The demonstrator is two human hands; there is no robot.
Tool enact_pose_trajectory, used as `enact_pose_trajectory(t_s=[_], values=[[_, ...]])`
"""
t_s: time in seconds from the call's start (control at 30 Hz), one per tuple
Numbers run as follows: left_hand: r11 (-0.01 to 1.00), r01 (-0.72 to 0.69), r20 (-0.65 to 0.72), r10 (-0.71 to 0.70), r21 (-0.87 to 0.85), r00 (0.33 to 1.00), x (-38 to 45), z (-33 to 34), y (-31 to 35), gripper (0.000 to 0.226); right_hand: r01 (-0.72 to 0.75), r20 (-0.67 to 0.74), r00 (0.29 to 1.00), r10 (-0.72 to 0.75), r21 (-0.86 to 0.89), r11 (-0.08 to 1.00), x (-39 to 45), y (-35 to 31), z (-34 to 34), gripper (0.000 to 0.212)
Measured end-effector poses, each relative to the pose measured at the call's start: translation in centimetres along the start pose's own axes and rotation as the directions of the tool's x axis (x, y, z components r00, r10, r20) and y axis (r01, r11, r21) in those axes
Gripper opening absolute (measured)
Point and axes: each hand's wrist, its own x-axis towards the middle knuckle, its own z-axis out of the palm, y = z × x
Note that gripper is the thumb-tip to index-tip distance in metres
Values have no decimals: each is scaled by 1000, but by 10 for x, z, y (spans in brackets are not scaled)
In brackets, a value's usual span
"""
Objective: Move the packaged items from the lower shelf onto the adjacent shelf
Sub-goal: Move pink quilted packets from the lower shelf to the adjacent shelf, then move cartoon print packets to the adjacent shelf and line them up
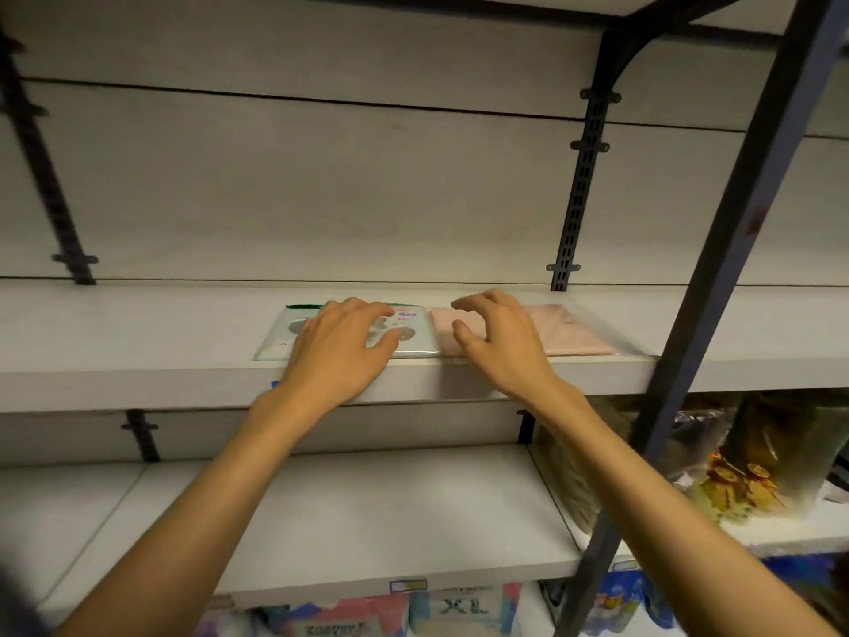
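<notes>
Reaching forward from below, both bare arms extended to a pale grey upper shelf board (138,351), where two flat packages lie side by side near the front edge, about midway along the board's visible length. Left hand (340,347) spread palm-down on a pale mint plastic-wrapped flat package with a printed cartoon design and green top strip (413,333), fingers fairly straight and fanned, thumb out to the right, pressing rather than gripping. Right hand (498,342) arched over the left end of a pale pink flat package in clear plastic wrap (569,335), fingers bent with tips down on or just above the wrap, thumb hanging free; contact hard to judge, nothing pinched or curled around. Hands close together but apart, each on its own package. Packages touching or nearly touching edge to edge, both flat, front edges just behind the board's front lip. Behind, a grey back panel with a black slotted metal upright (581,186). Below, a bare grey lower shelf board (367,512). At the right, a dark diagonal metal frame post (716,250), and behind it clear bags of dried snack foods (744,471) on the neighbouring lower shelf. Along the bottom edge, blurred colourful soft packs, one marked XL (464,606).
</notes>
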Motion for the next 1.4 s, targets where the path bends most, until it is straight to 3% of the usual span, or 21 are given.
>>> enact_pose_trajectory(t_s=[0.33, 0.47, 0.87, 1.2, 1.4], values=[[995, 100, -21, -100, -11, 995, -103, -74, -147, 32, 125, 57, 989, -136, 163, 979, -27, -175, 101, 29], [991, 119, -12, -120, -67, 993, -157, -102, -214, 29, 96, 129, 983, -128, 231, 968, -51, -248, 150, 28], [949, 315, 93, -315, 12, 944, -287, -166, -425, 30, 95, 349, 913, -212, 324, 941, -103, -461, 305, 28], [865, 501, 131, -499, 20, 857, -330, -181, -597, 30, 19, 546, 814, -201, 320, 947, -101, -565, 459, 30], [838, 544, 177, -541, 39, 822, -323, -191, -710, 30, -96, 618, 781, -93, 265, 959, -71, -613, 556, 31]])
